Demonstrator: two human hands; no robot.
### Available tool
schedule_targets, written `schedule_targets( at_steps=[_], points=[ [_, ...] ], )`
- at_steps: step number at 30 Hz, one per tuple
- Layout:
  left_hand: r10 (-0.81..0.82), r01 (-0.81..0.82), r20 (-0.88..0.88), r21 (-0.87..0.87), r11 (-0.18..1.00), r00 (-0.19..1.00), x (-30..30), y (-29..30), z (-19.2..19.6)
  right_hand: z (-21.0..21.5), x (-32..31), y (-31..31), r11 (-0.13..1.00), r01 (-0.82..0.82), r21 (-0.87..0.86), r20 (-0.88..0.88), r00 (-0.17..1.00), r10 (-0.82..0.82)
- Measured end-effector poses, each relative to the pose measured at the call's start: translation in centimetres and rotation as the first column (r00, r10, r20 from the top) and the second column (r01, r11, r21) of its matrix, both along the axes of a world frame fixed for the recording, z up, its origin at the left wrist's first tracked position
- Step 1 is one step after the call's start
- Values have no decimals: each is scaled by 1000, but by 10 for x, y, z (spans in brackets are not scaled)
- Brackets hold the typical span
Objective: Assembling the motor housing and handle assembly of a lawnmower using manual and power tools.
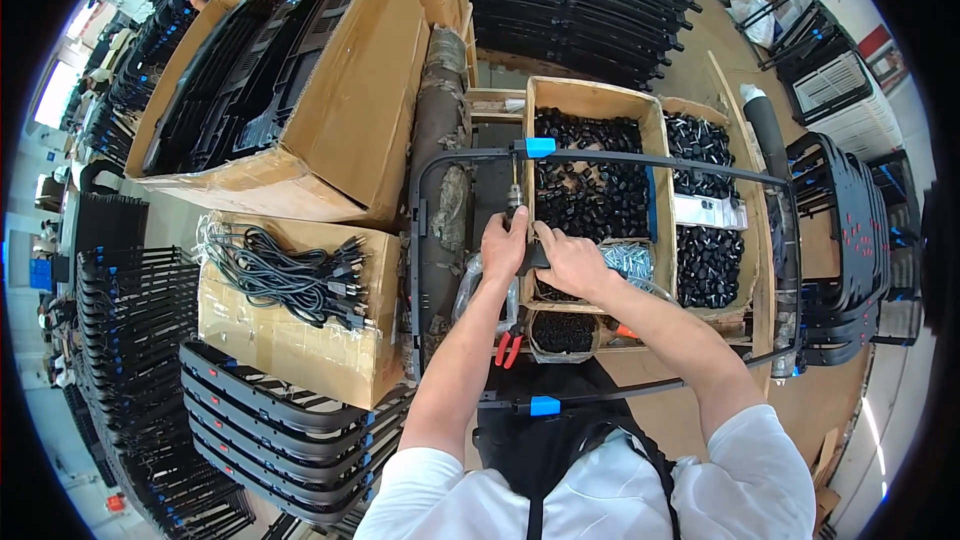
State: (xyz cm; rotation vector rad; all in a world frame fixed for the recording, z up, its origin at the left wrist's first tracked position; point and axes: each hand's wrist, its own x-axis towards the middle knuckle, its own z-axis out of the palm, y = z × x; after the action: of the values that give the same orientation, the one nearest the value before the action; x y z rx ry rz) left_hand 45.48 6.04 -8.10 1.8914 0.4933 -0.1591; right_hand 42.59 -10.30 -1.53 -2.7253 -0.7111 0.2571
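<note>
A black rectangular frame [640,159] with blue clips lies across the workbench in front of me. My left hand [503,243] grips a slim metal tool [514,198] standing upright near the frame's far bar. My right hand [570,260] is closed on a small black part [534,258] right beside the left hand. Both hands touch each other over the edge of a wooden bin [590,95] filled with small black parts.
A second bin of black parts [706,230] sits to the right. Red-handled pliers [508,348] lie near my left forearm. At left, a cardboard box topped with black cables [290,275], a larger box of black panels [260,70], and stacked black frames [280,430].
</note>
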Motion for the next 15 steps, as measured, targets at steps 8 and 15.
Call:
schedule_targets(
  at_steps=[8, 15],
  points=[
    [-64, 83, -242, 66, 994, 968, 7, -4, 24, -12, 8, -13, 994, 6, 113, -46, 999, 0],
    [-63, 113, -223, 222, 969, 973, 14, -5, 23, -18, 20, -16, 983, -30, 183, -115, 992, 52]
  ],
)
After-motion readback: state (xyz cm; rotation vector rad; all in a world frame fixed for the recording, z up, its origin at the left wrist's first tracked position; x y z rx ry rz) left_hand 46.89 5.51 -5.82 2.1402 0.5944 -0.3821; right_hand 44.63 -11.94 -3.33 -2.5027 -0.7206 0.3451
